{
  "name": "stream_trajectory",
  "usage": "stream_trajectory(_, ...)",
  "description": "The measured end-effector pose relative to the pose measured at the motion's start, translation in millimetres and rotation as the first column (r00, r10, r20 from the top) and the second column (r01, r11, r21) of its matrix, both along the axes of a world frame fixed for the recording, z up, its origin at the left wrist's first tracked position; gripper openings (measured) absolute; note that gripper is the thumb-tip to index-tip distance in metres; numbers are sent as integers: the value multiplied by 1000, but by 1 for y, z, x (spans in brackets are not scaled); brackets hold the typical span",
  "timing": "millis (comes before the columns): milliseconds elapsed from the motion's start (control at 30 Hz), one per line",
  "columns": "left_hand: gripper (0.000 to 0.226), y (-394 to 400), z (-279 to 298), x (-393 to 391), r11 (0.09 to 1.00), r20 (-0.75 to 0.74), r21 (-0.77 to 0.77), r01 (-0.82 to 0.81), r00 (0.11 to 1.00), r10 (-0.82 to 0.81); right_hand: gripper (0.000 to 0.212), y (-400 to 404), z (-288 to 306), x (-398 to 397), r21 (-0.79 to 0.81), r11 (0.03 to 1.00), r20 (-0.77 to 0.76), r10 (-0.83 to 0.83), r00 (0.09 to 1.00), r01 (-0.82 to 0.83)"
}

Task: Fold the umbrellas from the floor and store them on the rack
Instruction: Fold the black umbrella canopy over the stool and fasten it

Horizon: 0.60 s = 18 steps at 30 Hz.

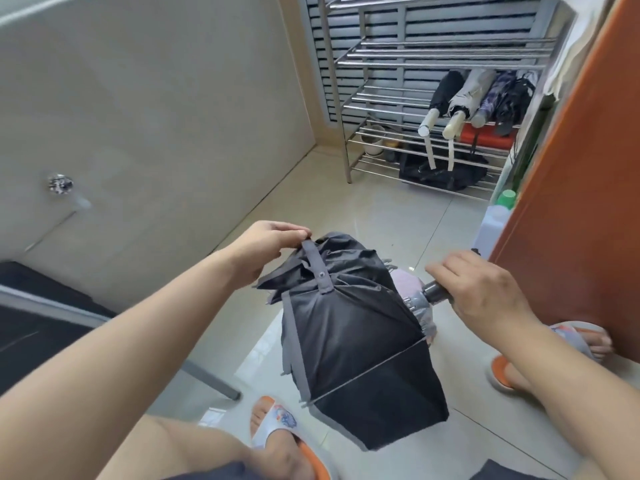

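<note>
A single wide-angle camera worn on the person's head looks forward and steeply down, close over both forearms, which enter from the lower corners of the frame. The tiled floor point(374, 216) fills the centre, while the steel rack point(433, 57) stands farther off at upper right. Straight edges bow outward toward the frame's borders.

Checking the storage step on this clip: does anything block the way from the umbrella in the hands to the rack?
Nothing visible does. The dark umbrella is held over bare floor tiles that run to the rack. Four folded umbrellas fill the right of one shelf; its left part is free.
</note>
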<state>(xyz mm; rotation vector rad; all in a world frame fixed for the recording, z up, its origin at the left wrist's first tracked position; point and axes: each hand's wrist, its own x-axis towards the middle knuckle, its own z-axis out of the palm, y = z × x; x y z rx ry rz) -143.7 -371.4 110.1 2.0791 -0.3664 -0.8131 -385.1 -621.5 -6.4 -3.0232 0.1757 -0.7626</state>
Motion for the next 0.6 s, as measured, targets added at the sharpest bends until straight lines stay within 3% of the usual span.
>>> stream_trajectory(100, 18, 14, 6, -3, 998, -7, -50, 25, 1000, -26, 34, 5, -1, 6, -33, 999, -38, -18, 999, 17)
stream_trajectory(167, 13, 17, 15, -5, 988, 15, -146, -52, 998, 54, 37, 9, 1, 13, -2, 999, -31, -51, 998, 51)
stream_trajectory(267, 16, 14, 35, -10, 916, -134, -338, -216, 974, 181, 42, 15, 7, 22, 72, 994, -41, -81, 996, 84)
stream_trajectory(367, 22, 11, 61, -15, 851, -199, -467, -241, 966, 164, 42, 14, 15, 28, 102, 991, -31, -90, 995, 92)
stream_trajectory(467, 24, 8, 95, -17, 768, -232, -580, -273, 959, 166, 38, 10, 35, 42, 137, 980, 158, -163, 974, 142)
stream_trajectory(600, 24, -4, 147, -19, 730, -178, -642, -234, 972, 155, 39, -6, 79, 76, 212, 950, 475, -305, 825, 229)
